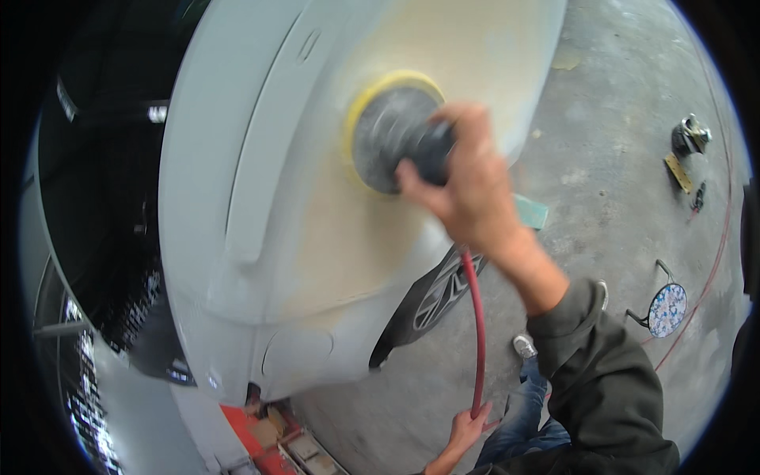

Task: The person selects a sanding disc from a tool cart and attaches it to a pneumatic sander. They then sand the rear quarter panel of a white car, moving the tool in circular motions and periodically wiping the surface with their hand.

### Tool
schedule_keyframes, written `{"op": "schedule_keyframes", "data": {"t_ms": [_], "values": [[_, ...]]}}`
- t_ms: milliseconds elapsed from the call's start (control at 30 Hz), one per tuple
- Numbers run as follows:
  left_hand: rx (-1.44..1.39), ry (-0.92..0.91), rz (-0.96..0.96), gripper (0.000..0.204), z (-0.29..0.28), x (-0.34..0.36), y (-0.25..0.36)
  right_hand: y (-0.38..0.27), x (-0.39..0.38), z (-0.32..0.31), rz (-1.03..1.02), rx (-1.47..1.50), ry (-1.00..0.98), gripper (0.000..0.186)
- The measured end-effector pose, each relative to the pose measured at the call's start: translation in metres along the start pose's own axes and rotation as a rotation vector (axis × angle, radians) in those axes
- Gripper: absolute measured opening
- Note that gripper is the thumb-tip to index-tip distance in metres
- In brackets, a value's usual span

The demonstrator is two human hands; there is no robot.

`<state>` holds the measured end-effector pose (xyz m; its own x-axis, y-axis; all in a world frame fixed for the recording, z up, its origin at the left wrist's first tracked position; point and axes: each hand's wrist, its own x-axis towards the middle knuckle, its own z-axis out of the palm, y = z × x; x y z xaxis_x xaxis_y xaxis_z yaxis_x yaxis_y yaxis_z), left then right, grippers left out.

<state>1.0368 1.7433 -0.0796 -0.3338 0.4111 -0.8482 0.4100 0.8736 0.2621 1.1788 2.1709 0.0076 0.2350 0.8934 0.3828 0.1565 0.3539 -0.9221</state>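
Note:
My right hand (475, 174) is wrapped round the dark body of a round sander (392, 131) with a yellow-rimmed pad. The pad rests against a white car's body panel (317, 237), over a beige, filler-like patch; sander and hand are slightly blurred. A red air hose (477, 332) runs down from below my right hand. Lower down, my left hand (465, 431) is closed round this hose, near my jeans. The car's wheel (439, 301) shows below the panel, partly hidden by the body.
On the grey floor at the right stand a stool (667, 309) with a patterned round seat, a yellow block (678, 172) and a small metal-topped object (691, 136). A thin red line (724, 229) curves along there. A teal block (530, 212) shows beyond my wrist. Boxes (305, 451) lie lower left.

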Motion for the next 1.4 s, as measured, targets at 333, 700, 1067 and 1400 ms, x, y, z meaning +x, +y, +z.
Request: {"op": "schedule_keyframes", "data": {"t_ms": [333,700,1067,1400], "values": [[-0.073,-0.008,-0.078,0.054,0.009,-0.008,0.040,0.011,0.025,0.001,-0.093,-0.030,0.036,0.057],[-0.097,-0.042,-0.092,0.050,0.029,-0.008,0.083,0.026,0.053,-0.004,-0.203,-0.014,0.045,0.064],[-0.196,-0.193,-0.173,0.054,0.048,0.008,0.066,0.046,0.023,-0.001,-0.246,-0.006,-0.012,0.063],[-0.149,0.041,0.027,0.052,0.038,0.016,0.140,0.130,0.114,-0.048,0.285,0.194,0.201,0.059]]}}
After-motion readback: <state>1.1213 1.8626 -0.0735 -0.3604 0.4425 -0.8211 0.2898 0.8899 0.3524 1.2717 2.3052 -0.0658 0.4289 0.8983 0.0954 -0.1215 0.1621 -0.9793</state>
